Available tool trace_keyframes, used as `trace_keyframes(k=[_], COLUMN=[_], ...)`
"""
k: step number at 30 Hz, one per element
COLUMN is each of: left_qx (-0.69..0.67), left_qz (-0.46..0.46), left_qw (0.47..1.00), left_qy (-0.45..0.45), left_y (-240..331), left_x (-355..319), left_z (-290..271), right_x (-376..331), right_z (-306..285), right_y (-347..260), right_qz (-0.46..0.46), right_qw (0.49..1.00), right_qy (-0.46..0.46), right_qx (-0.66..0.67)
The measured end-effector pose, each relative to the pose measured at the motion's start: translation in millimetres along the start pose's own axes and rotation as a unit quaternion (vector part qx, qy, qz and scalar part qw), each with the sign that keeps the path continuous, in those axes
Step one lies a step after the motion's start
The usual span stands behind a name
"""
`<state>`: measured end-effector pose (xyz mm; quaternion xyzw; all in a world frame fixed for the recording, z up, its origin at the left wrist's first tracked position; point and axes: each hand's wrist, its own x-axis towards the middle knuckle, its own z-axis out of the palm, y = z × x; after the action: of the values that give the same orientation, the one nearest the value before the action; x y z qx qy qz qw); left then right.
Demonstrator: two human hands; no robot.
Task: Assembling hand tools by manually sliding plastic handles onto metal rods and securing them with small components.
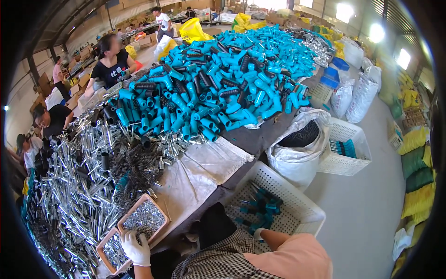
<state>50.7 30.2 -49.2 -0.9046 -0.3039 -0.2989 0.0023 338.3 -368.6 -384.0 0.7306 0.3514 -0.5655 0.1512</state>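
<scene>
My left hand (135, 249), in a white glove, rests at the left orange tray (101, 253), which holds small shiny metal parts. Its thumb stands apart from the fingers, and I see nothing held between them. Touching that tray is a second orange tray (160, 229) with similar parts. Over on the right, my right hand (259, 234), also gloved, reaches into a white perforated crate (297, 209). Teal-handled tools with thin metal shafts (265, 207) lie in the crate beside it. The fingers of that hand are mostly hidden, so their hold does not show.
A large heap of teal and black handles (209, 88) covers the table. Metal tubes (79, 186) and dark springs (137, 167) lie nearer. To the right stand a white sack (297, 162) and another crate (357, 165). A person (111, 65) works across the table.
</scene>
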Motion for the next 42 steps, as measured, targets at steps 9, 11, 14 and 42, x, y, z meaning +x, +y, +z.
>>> trace_keyframes(k=[9, 11, 14, 42], left_qx=[0.014, 0.012, 0.01, 0.022], left_qz=[-0.005, -0.008, -0.006, 0.006], left_qw=[1.0, 1.0, 1.0, 0.999], left_qy=[-0.008, -0.011, -0.006, 0.05], left_y=[2.9, 2.6, 0.0, -0.1], left_x=[-0.8, -0.6, -2.4, -10.8], left_z=[-0.4, -0.6, 0.3, -11.2], right_x=[-12.1, -8.8, -3.7, -39.1], right_z=[-4.5, -2.9, 4.0, -85.2], right_y=[-16.6, -15.3, -11.3, -41.2], right_qz=[-0.078, -0.081, -0.071, 0.101], right_qw=[0.987, 0.985, 0.989, 0.984], right_qy=[-0.075, -0.083, -0.074, 0.143], right_qx=[-0.12, -0.131, -0.109, 0.03])
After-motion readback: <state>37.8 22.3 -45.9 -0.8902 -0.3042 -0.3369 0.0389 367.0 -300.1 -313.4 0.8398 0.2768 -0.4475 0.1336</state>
